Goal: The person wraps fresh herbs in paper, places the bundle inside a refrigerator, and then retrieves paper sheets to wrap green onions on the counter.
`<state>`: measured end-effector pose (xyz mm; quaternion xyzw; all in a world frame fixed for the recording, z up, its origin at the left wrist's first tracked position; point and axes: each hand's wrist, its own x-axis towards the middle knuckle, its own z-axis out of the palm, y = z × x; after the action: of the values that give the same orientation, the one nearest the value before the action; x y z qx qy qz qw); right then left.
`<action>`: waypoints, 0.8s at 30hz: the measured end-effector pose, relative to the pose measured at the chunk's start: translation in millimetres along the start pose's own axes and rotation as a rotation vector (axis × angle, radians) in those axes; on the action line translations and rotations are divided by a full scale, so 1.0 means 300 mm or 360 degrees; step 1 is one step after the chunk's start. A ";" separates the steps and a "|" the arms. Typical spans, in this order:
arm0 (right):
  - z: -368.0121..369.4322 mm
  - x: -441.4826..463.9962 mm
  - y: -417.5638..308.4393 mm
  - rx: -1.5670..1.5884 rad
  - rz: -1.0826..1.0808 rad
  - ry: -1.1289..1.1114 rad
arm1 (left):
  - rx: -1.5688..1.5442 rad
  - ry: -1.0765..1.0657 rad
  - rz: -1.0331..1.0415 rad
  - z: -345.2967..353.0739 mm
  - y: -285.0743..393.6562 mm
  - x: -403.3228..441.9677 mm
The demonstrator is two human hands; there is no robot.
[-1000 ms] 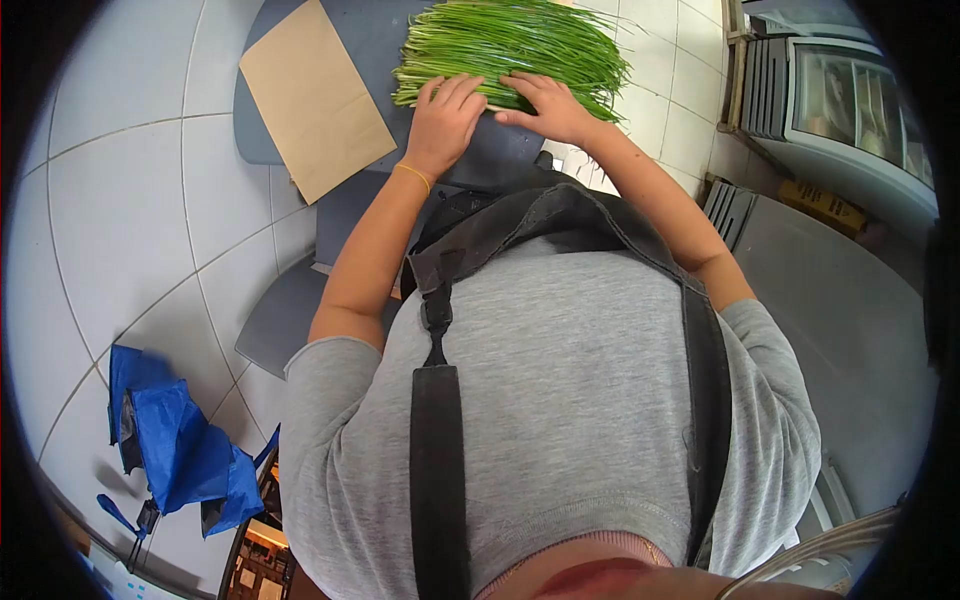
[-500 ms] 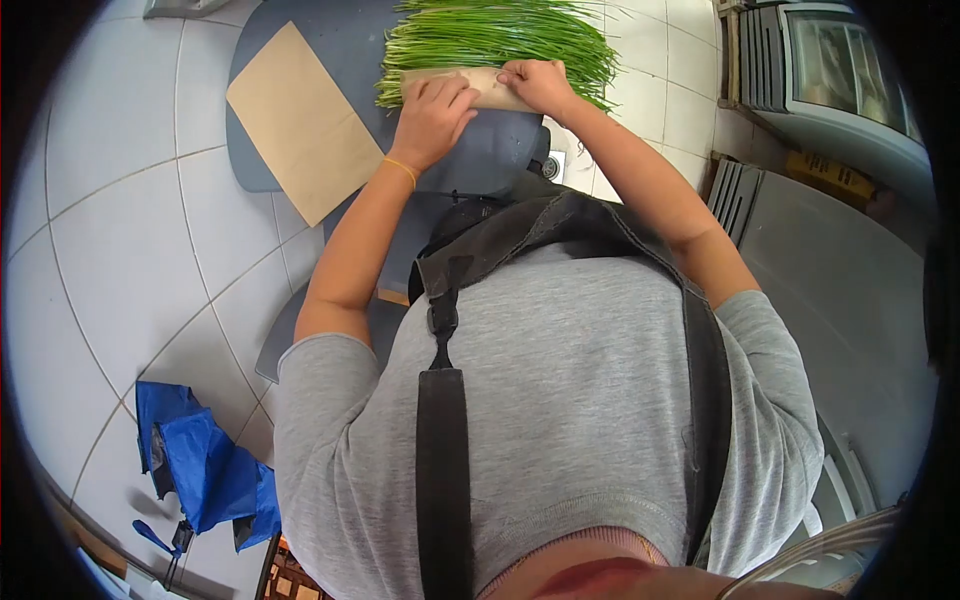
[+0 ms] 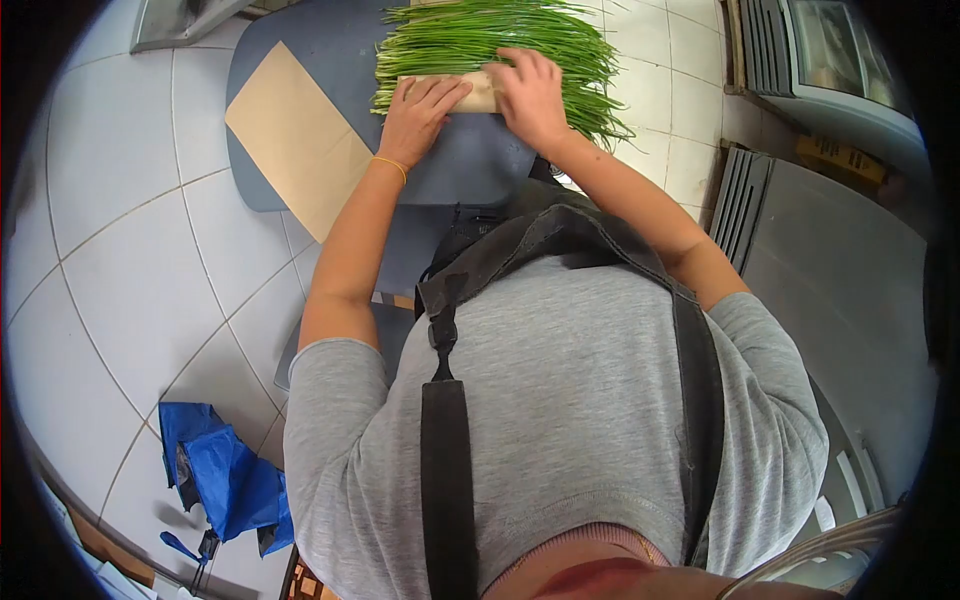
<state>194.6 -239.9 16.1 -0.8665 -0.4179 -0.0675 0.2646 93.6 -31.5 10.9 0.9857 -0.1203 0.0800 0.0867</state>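
A wide bundle of green chives point(image 3: 490, 40) lies on a grey tabletop point(image 3: 465, 165). A folded strip of brown paper point(image 3: 482, 92) lies across the near side of the chives. My left hand point(image 3: 425, 115), with a yellow band at its wrist, presses its fingers over the left part of the strip and holds it. At the strip's right end, my right hand point(image 3: 530, 100) has its fingers raised and apart over the chives. Its palm hides that end of the paper. A flat brown paper sheet point(image 3: 298, 140) lies to the left, its near corner past the table edge.
White tiles point(image 3: 120, 280) cover the floor at left. A blue umbrella point(image 3: 235, 480), partly folded, rests there. Grey appliances point(image 3: 840, 240) line the right side. A grey metal object point(image 3: 165, 25) stands at the upper left.
My right hand has gone from pinching the strip's right end to fingers spread above it. My left hand has flattened somewhat on the paper. The camera view has shifted slightly.
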 end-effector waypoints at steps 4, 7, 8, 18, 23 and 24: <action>0.022 -0.044 -0.044 -0.0033 -0.0202 -0.0141 | 0.0000 0.0060 0.0048 0.009 -0.017 0.030; 0.057 -0.060 -0.030 -0.0177 -0.0108 -0.0300 | -0.0043 0.0007 0.0022 -0.013 -0.011 0.045; 0.076 -0.050 -0.017 -0.0256 -0.0125 -0.0296 | -0.0078 -0.0031 0.0013 -0.017 -0.010 0.046; -0.046 -0.080 0.035 0.0493 -0.0073 -0.0719 | -0.0825 -0.0366 -0.0528 -0.091 0.083 -0.054; -0.021 -0.041 0.067 0.0541 -0.0029 -0.0819 | -0.0410 -0.0150 -0.0419 -0.144 0.114 -0.052; -0.014 -0.035 0.072 0.0563 -0.0009 -0.0829 | -0.0248 -0.0020 -0.0323 -0.143 0.116 -0.053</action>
<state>204.8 -260.3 7.3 -0.7941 -0.4792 0.2298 0.2949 63.7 -53.2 55.1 0.9836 -0.0265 0.0550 0.1698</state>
